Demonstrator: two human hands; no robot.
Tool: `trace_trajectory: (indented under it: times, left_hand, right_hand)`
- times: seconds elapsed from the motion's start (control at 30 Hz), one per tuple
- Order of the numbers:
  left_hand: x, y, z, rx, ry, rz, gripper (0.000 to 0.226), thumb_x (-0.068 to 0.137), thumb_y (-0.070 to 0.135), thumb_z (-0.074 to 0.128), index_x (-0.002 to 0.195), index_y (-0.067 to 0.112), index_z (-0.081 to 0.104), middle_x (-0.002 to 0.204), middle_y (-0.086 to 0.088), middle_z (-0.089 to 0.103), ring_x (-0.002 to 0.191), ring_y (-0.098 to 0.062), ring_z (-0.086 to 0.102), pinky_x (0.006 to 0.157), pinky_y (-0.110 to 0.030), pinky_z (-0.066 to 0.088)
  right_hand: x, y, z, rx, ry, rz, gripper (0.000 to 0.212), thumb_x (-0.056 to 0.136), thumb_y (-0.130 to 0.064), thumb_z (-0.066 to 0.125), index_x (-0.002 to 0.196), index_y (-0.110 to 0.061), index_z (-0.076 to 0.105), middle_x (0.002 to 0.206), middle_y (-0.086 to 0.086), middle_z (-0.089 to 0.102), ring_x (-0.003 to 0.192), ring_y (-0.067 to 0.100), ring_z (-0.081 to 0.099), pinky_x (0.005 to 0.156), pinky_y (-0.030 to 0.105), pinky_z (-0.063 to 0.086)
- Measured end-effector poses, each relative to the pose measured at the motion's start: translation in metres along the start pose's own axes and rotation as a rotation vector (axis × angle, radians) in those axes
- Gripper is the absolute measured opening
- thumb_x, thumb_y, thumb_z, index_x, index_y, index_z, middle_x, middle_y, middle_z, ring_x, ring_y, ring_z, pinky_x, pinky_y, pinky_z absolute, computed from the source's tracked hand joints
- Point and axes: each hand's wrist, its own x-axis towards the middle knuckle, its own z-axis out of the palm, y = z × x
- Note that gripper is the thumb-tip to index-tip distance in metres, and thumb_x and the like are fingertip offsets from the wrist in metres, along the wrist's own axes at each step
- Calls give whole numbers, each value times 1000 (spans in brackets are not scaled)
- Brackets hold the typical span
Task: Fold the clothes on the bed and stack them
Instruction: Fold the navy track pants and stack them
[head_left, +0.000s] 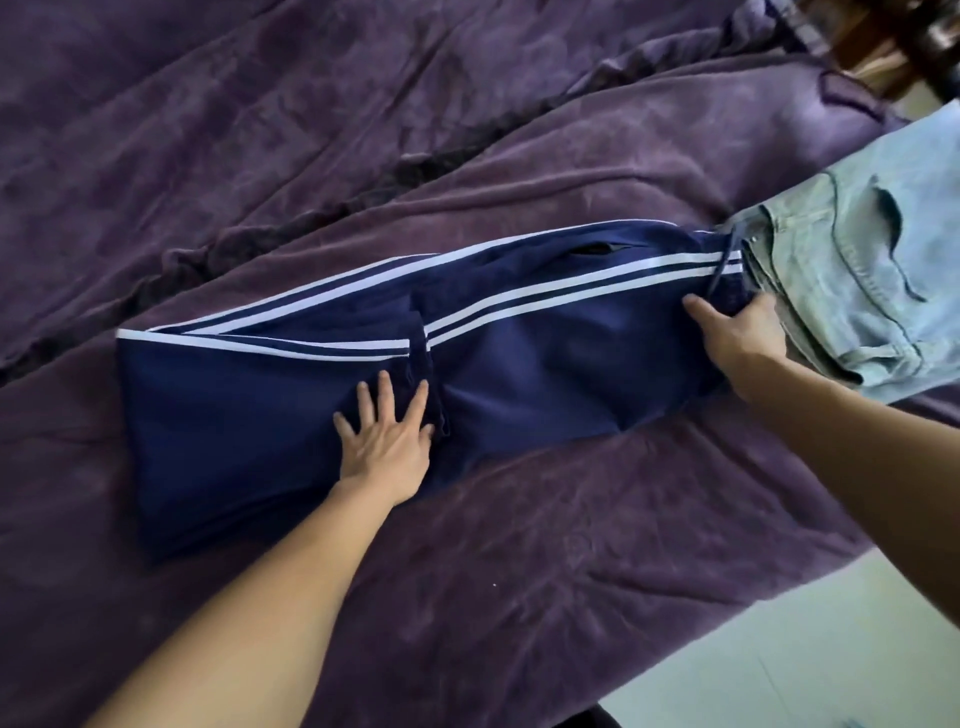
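Observation:
Navy track pants (524, 374) with white side stripes lie stretched across the purple bed, their leg ends folded back onto the middle. My left hand (387, 434) presses flat on them with spread fingers, right at the edge of the folded-over leg ends. My right hand (737, 332) grips the waistband end of the pants, thumb on top and fingers tucked under the fabric. Light blue jeans (857, 275) lie folded just beyond that waistband, touching it.
A purple blanket (311, 156) covers the bed, with deep wrinkles running across the far side. The bed's near edge runs along the lower right, with pale floor (831, 649) beyond. Dark wooden furniture (904, 36) stands at the top right corner.

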Motion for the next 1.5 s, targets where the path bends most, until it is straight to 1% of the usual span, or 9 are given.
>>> trace_trajectory:
  times: [0.2, 0.33, 0.47, 0.57, 0.8, 0.97, 1.17, 1.33, 1.5]
  left_hand:
    - [9, -5, -6, 47, -84, 2, 61, 100, 46, 26, 150, 37, -10, 158, -10, -19, 145, -36, -13, 112, -63, 11]
    - [0, -11, -25, -36, -102, 34, 59, 100, 47, 32, 151, 37, 4, 160, -6, -7, 147, -31, -1, 112, -56, 18]
    - [-27, -43, -52, -373, 167, 35, 51, 100, 30, 42, 149, 24, 28, 146, -6, 36, 129, -26, 40, 102, -44, 38]
    - [-59, -90, -69, -638, 360, -78, 45, 98, 12, 46, 143, 14, 39, 133, -8, 46, 114, -26, 52, 96, -37, 44]
    - [-113, -240, -67, -673, 457, -407, 38, 92, 0, 44, 127, 9, 55, 121, -18, 60, 110, -35, 57, 95, -42, 46]
    - [-114, -297, -60, -685, 539, -499, 36, 90, 3, 48, 125, 9, 56, 119, -16, 60, 107, -34, 58, 91, -37, 42]
    - [-84, -253, -62, -510, 666, -110, 38, 93, 24, 54, 129, 13, 56, 136, -16, 46, 123, -37, 44, 98, -46, 39]
    - [-21, -220, -69, -295, 573, 2, 69, 91, 57, 44, 150, 27, 24, 159, -17, 10, 143, -37, 15, 109, -56, 22]
    - [24, -245, -69, -449, 377, -230, 77, 89, 51, 55, 148, 17, 20, 144, -23, 36, 129, -40, 37, 101, -50, 33]
  right_hand:
    - [5, 4, -23, 406, -242, 199, 49, 58, -50, 86, 81, -13, 65, 81, 4, 69, 58, 17, 68, 48, 27, 53]
    - [-28, -30, -44, 586, -234, 22, 37, 70, -35, 82, 94, -10, 71, 82, 1, 73, 65, 13, 70, 57, 29, 58]
    - [-96, -91, -54, 683, -309, -281, 35, 74, -33, 78, 103, -16, 68, 96, 3, 74, 91, 19, 71, 82, 38, 57]
    - [-163, -141, -27, 583, -397, -460, 38, 73, -33, 80, 104, -19, 62, 96, -2, 72, 85, 4, 68, 76, 23, 56]
    - [-312, -206, 129, 62, -515, -730, 62, 81, -47, 69, 128, -18, 42, 121, 6, 63, 107, 32, 59, 82, 36, 44]
    - [-362, -200, 202, -55, -926, -814, 51, 90, -22, 63, 138, -17, 46, 115, 5, 66, 101, 23, 64, 93, 39, 47]
    - [-306, -168, 186, -146, -50, -982, 33, 90, -15, 57, 123, -11, 62, 125, 10, 61, 115, 34, 55, 87, 48, 48]
    - [-226, -157, 178, -420, 8, -610, 67, 92, -46, 53, 148, -20, 29, 157, 12, 21, 145, 32, 16, 107, 53, 26]
    - [-183, -160, 194, -188, -140, -169, 80, 88, -65, 44, 147, -15, 24, 144, 21, 43, 129, 42, 43, 104, 45, 34]
